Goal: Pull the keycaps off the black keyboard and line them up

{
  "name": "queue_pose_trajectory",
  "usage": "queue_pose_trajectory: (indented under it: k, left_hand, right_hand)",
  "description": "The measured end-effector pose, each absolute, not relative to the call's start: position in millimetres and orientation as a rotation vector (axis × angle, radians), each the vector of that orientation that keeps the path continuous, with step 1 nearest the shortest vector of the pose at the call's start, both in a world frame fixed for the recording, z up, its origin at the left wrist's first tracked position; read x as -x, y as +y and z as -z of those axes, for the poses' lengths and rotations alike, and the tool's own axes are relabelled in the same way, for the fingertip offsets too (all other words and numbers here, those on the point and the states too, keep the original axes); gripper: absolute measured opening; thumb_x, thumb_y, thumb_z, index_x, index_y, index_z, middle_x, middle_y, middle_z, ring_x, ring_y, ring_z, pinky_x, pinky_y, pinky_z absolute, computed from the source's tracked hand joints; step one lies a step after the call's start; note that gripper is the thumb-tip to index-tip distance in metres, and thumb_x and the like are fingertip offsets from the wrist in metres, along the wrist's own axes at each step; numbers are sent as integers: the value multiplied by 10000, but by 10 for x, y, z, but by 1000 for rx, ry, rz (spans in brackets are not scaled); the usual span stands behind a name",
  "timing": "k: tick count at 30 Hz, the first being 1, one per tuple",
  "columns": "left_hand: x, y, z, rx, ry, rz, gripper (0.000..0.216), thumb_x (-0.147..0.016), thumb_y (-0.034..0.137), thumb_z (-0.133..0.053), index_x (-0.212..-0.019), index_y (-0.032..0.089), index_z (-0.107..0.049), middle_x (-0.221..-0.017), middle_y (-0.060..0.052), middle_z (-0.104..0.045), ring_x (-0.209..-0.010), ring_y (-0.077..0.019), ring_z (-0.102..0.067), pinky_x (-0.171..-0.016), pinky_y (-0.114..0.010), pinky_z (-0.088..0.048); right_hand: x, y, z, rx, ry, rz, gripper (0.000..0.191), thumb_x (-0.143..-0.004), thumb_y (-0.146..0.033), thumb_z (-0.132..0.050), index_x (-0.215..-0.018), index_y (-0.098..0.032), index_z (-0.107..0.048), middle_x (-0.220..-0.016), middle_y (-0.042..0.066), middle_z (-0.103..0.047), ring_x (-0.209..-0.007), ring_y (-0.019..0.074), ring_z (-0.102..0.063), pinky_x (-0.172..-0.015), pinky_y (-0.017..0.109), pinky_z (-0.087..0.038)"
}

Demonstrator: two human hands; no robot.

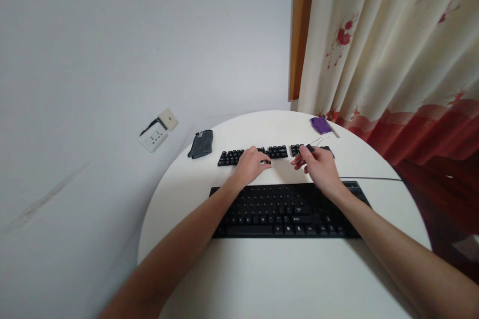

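A black keyboard (262,230) lies across the table below my hands. Its lower rows carry keycaps, while much of the upper part looks stripped of them. Behind it, loose black keycaps (277,152) stand in grouped rows. My left hand (250,165) is at these rows, fingers closed around a small dark piece that looks like a keycap (266,162). Over the keyboard's back edge, my right hand (321,165) pinches a black keycap (310,148) between thumb and fingers. Part of the keycap rows is hidden behind both hands.
The round white table (258,269) stands against a wall with a socket (153,136). A dark pouch (201,143) lies back left. At the back right are a purple packet (321,125) and thin wires (319,140). A cable (374,178) runs right; a curtain (374,60) hangs beyond.
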State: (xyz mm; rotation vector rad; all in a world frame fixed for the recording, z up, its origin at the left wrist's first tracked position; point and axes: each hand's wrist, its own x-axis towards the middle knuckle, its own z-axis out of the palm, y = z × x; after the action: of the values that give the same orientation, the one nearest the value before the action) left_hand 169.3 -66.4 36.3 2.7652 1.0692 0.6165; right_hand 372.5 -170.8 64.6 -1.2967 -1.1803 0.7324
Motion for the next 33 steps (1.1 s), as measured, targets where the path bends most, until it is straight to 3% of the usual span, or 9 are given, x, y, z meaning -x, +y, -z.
queue_pose_trajectory:
  k: [10, 18, 33]
  left_hand:
    - [-1658, -634, -315, -2809, 1179, -751, 128, -758, 322, -790, -842, 230, -760, -1039, -41, -633, -994, -240, -494, -910, -387, -449]
    - [-1643, -618, -294, -2760, 1257, -814, 407, -725, 309, -810, -1104, 237, -678, -1118, -44, -583, -1043, -254, -469, -972, -400, -428]
    - [-1619, -606, -268, -2720, 1336, -817, 465, -732, 314, -794, -1167, 233, -651, -1130, -55, -580, -1064, -273, -454, -1001, -413, -406]
  right_hand:
    - [-3708, -1713, -648, 1272, -1168, -723, 466, -928, -477, -515, -647, -132, -654, -623, 91, -693, -522, 155, -626, -506, 253, -455]
    - [-3705, -1727, -668, 1260, -1173, -728, 453, -935, -454, -516, -650, -132, -657, -621, 87, -692, -527, 154, -632, -485, 241, -438]
    - [-3708, -1731, -673, 1256, -1188, -716, 456, -934, -459, -526, -640, -136, -655, -615, 90, -694, -526, 162, -640, -526, 263, -465]
